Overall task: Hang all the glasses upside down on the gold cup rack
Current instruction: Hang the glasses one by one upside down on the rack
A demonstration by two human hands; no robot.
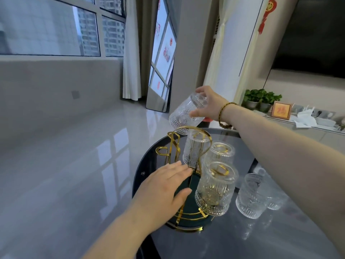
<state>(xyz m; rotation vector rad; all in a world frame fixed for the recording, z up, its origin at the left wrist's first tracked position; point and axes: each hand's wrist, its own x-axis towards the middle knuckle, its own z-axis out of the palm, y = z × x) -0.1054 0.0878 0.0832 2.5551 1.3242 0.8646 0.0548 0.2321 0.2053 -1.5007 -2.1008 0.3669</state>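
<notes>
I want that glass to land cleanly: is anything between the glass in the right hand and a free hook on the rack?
Nothing visible blocks it. The glass in the right hand hangs tilted above the rack, whose left-side hooks are bare.

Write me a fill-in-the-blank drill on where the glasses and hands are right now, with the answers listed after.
1. The right hand holds a ribbed glass tilted above the gold cup rack, not yet on a ____.
2. ____ glasses already hang upside down on the rack.
3. The left hand rests open against the rack's ____ side.
4. One glass stands on the dark table to the ____ of the rack.

Answers: peg; three; left; right
</notes>
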